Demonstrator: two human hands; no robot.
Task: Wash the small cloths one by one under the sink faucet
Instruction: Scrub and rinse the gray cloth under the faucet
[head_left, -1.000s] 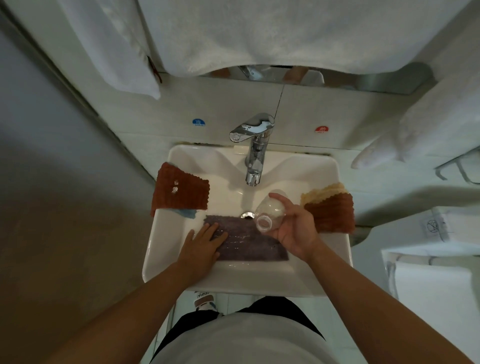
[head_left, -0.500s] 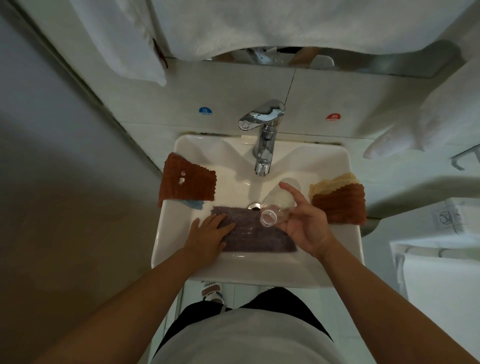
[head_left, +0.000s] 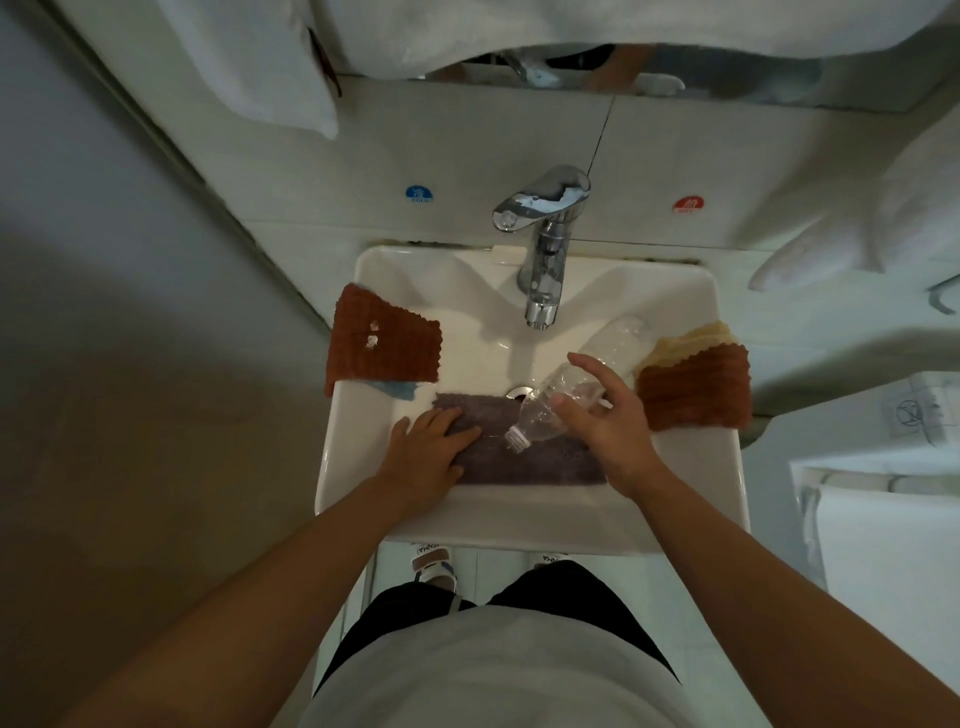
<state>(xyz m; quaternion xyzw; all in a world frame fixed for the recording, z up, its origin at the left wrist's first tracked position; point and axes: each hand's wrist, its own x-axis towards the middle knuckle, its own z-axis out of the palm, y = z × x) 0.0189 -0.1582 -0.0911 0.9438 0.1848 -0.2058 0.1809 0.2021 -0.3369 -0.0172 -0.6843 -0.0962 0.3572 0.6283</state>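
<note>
grey-purple cloth (head_left: 524, 457) flat in sink (head_left: 691, 467), apparently wet, rust cloths (head_left: 382, 345) on rims

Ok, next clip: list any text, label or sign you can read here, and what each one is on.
"COLD": blue round sticker on the wall tile, left of the faucet.
"HOT": red round sticker, right of it.
Shoe strap lettering: too blurred.
Crossed-out symbol on the white box: no readable words.

A cloth (head_left: 519, 457) lies flat in the sink (head_left: 519, 525), just before the drain (head_left: 519, 391), with the faucet (head_left: 543, 249) behind. The left hand (head_left: 428, 457) rests on the cloth's left end; the right hand (head_left: 605, 415) holds a bottle (head_left: 576, 384) tilted above its right part, mouth down. More cloths drape the left rim (head_left: 382, 343) and right rim (head_left: 693, 384).
</note>
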